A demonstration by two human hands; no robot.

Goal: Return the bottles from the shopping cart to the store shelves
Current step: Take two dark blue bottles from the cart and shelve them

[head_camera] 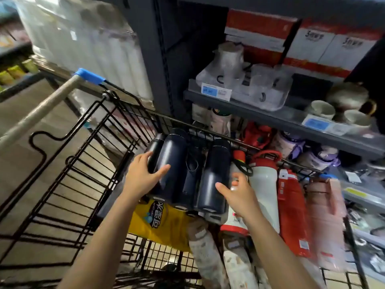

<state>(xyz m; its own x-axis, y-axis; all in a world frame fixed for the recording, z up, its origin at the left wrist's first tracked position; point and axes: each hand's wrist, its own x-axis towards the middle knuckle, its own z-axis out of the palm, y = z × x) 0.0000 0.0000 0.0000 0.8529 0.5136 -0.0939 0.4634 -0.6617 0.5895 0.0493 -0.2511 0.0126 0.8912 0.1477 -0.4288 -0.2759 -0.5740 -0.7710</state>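
Readable print on the shelf boxes and the cart's yellow pack

The white boxes (312, 41) on the top shelf carry a large "3", with the smaller characters after it too blurred to make out. The yellow pack (160, 224) in the cart bears black Chinese characters, "可湿水" among them. The blue price tags (215, 92) on the shelf edge are too blurred to read.

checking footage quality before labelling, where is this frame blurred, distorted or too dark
Head view: motion blur smears the pale pink bottle at the right edge of the black wire shopping cart and the white wrapped packs top left; wide-angle distortion bows the grey cart handle; the upper dark metal shelf frame sits in shadow; both hands stay fairly sharp.
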